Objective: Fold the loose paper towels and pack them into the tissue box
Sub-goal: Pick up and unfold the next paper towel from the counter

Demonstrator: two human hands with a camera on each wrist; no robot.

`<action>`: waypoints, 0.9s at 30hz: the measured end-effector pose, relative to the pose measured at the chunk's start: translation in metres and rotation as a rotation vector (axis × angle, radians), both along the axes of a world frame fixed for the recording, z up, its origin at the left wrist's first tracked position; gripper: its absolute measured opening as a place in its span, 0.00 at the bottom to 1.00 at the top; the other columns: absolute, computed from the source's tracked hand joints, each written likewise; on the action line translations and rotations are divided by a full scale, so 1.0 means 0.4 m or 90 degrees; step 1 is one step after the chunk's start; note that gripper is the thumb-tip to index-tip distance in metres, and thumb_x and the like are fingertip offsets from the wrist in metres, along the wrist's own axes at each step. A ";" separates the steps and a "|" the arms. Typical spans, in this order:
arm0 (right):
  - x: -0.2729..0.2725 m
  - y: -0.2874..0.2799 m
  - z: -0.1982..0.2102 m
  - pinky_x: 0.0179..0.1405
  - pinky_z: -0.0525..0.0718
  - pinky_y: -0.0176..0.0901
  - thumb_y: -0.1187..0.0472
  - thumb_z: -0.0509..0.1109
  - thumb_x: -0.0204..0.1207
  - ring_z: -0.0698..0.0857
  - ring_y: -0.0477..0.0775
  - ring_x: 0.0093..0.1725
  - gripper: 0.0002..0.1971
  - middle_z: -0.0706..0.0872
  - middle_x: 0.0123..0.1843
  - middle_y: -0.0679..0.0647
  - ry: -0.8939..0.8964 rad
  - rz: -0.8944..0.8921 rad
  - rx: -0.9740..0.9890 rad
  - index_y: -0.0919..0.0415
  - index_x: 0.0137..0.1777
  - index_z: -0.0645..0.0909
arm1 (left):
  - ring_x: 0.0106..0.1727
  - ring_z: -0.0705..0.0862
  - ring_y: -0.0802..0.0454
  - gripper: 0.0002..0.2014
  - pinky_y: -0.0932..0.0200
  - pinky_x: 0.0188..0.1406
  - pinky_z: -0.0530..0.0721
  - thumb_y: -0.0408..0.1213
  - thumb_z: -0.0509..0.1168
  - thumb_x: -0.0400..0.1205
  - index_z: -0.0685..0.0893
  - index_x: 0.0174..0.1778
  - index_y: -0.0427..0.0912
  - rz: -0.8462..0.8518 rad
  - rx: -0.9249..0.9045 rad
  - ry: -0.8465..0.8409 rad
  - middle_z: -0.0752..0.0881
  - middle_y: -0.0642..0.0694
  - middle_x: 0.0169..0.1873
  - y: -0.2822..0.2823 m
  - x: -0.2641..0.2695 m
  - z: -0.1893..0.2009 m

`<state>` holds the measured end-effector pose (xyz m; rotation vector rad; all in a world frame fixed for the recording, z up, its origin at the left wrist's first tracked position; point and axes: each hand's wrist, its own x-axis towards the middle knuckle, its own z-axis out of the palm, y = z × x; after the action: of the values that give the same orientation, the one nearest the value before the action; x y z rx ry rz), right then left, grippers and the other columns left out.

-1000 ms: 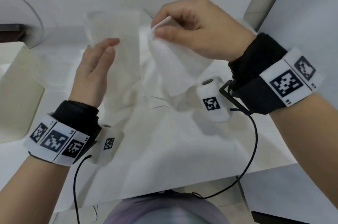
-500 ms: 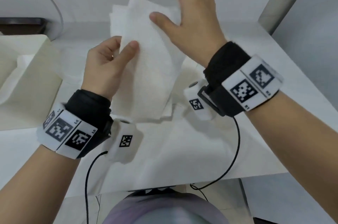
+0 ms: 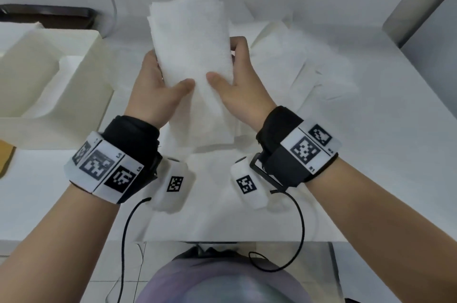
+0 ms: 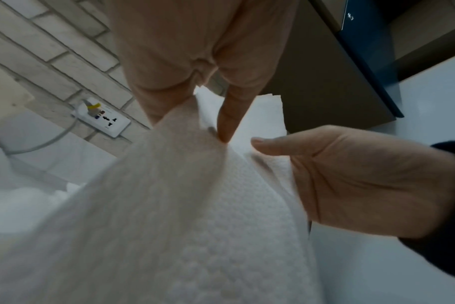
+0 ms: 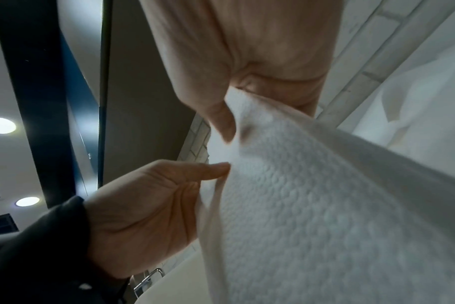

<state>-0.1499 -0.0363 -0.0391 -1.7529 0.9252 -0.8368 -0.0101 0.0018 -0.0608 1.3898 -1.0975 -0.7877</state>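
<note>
A folded white paper towel [image 3: 195,60] stands upright above the table between both hands. My left hand [image 3: 160,80] grips its left edge, thumb on the front and fingers behind. My right hand [image 3: 238,73] grips the right edge the same way. In the left wrist view the left thumb [image 4: 227,121] presses the towel [image 4: 195,216], with the right hand [image 4: 356,181] beside it. In the right wrist view the right thumb [image 5: 221,121] pinches the towel [image 5: 325,205]. The cream tissue box [image 3: 81,85] lies open at the left, with white paper inside.
Loose paper towels [image 3: 304,63] lie spread on the white table [image 3: 395,144] to the right and under my wrists. A dark object [image 3: 49,14] and a cable sit at the back left. A power strip [image 4: 101,117] hangs on the brick wall. The table's front edge is near my body.
The right hand has let go of the towel corner, opened above the towel and come down to grip its right edge. The left hand took the left edge; the towel now stands folded between them.
</note>
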 end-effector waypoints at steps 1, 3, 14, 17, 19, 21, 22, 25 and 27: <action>0.007 0.004 -0.003 0.52 0.82 0.42 0.70 0.61 0.79 0.82 0.52 0.53 0.21 0.74 0.47 0.40 0.019 0.022 -0.006 0.61 0.68 0.58 | 0.60 0.82 0.52 0.30 0.47 0.61 0.82 0.39 0.68 0.69 0.66 0.66 0.38 0.019 -0.001 -0.021 0.81 0.46 0.60 0.001 0.003 -0.003; 0.021 0.006 -0.005 0.52 0.82 0.42 0.72 0.62 0.77 0.83 0.53 0.54 0.23 0.76 0.48 0.43 0.050 0.029 -0.030 0.61 0.68 0.58 | 0.54 0.80 0.61 0.19 0.59 0.54 0.81 0.28 0.61 0.78 0.61 0.60 0.42 0.041 -0.038 -0.061 0.77 0.52 0.53 0.005 0.006 -0.003; 0.083 0.027 -0.030 0.37 0.76 0.24 0.77 0.57 0.76 0.79 0.42 0.42 0.18 0.75 0.41 0.40 0.000 -0.035 -0.082 0.54 0.54 0.59 | 0.50 0.75 0.69 0.17 0.76 0.52 0.77 0.21 0.56 0.81 0.57 0.55 0.43 0.033 -0.076 -0.132 0.72 0.53 0.51 0.037 0.040 -0.007; 0.099 0.048 -0.042 0.35 0.75 0.23 0.77 0.54 0.77 0.78 0.46 0.38 0.15 0.74 0.40 0.45 -0.032 -0.043 -0.101 0.56 0.50 0.57 | 0.54 0.74 0.66 0.18 0.74 0.58 0.75 0.19 0.55 0.79 0.57 0.56 0.41 0.060 -0.101 -0.125 0.71 0.56 0.51 0.042 0.034 -0.013; 0.109 0.065 -0.054 0.35 0.76 0.28 0.75 0.55 0.78 0.78 0.55 0.41 0.14 0.74 0.43 0.51 -0.058 -0.013 -0.071 0.57 0.50 0.56 | 0.54 0.75 0.65 0.18 0.73 0.58 0.76 0.18 0.54 0.79 0.57 0.56 0.41 0.070 -0.094 -0.091 0.72 0.57 0.50 0.042 0.032 -0.022; 0.117 0.078 -0.071 0.46 0.80 0.40 0.73 0.56 0.80 0.79 0.63 0.48 0.15 0.75 0.50 0.56 -0.084 0.011 -0.008 0.55 0.52 0.54 | 0.56 0.76 0.61 0.18 0.73 0.54 0.78 0.17 0.55 0.78 0.57 0.55 0.41 0.043 -0.059 -0.047 0.73 0.53 0.52 0.045 0.029 -0.039; 0.119 0.080 -0.080 0.50 0.80 0.42 0.73 0.56 0.80 0.79 0.62 0.51 0.16 0.74 0.53 0.56 -0.093 0.010 0.018 0.54 0.53 0.54 | 0.57 0.77 0.59 0.19 0.71 0.54 0.79 0.17 0.56 0.78 0.57 0.55 0.41 0.036 -0.045 -0.026 0.73 0.50 0.54 0.046 0.029 -0.050; 0.121 0.070 -0.090 0.48 0.77 0.28 0.74 0.59 0.79 0.78 0.46 0.49 0.18 0.72 0.48 0.44 -0.116 -0.014 0.047 0.53 0.56 0.57 | 0.56 0.76 0.56 0.21 0.63 0.57 0.79 0.21 0.60 0.76 0.59 0.56 0.43 0.066 -0.061 0.024 0.73 0.48 0.53 0.044 0.038 -0.060; 0.125 0.059 -0.086 0.43 0.76 0.22 0.71 0.62 0.79 0.77 0.35 0.43 0.17 0.72 0.45 0.39 -0.134 -0.047 0.052 0.52 0.55 0.60 | 0.53 0.77 0.59 0.18 0.65 0.55 0.79 0.23 0.58 0.76 0.61 0.56 0.43 0.065 -0.073 0.039 0.74 0.51 0.50 0.038 0.037 -0.054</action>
<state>-0.0999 -0.0125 -0.0737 -1.5354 0.8759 -0.9967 0.0045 0.0171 -0.0825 1.3056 -1.0013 -0.6795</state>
